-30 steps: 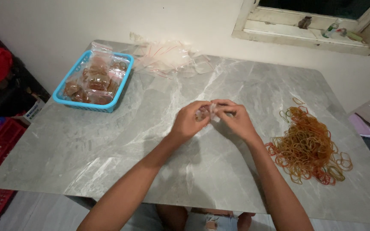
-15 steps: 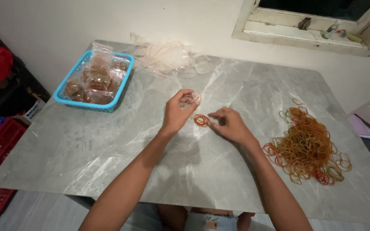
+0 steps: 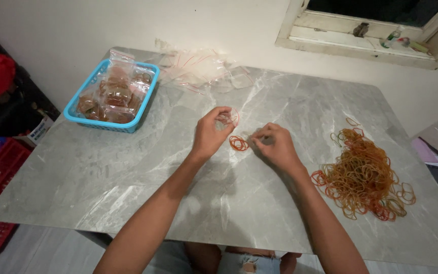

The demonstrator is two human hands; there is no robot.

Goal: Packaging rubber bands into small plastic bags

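The left hand (image 3: 213, 133) pinches a small clear bag (image 3: 227, 117) in a closed grip, just above the bench (image 3: 128, 193). The right hand (image 3: 275, 146) rests on the bench with fingers curled; I cannot tell if they grip anything. A few red rubber bands (image 3: 239, 143) lie between the 2 hands. Right of those bands sits the band pile (image 3: 363, 175); far left, a blue basket (image 3: 110, 96) of filled bags.

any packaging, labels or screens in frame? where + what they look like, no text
Filled clear bags: in the blue basket, far left of the table; small, brownish contents.
Empty clear bags: loose heap at the far table edge; transparent with thin red strips.
Small clear bag: pinched in the left hand.
Screens or signs: none visible.
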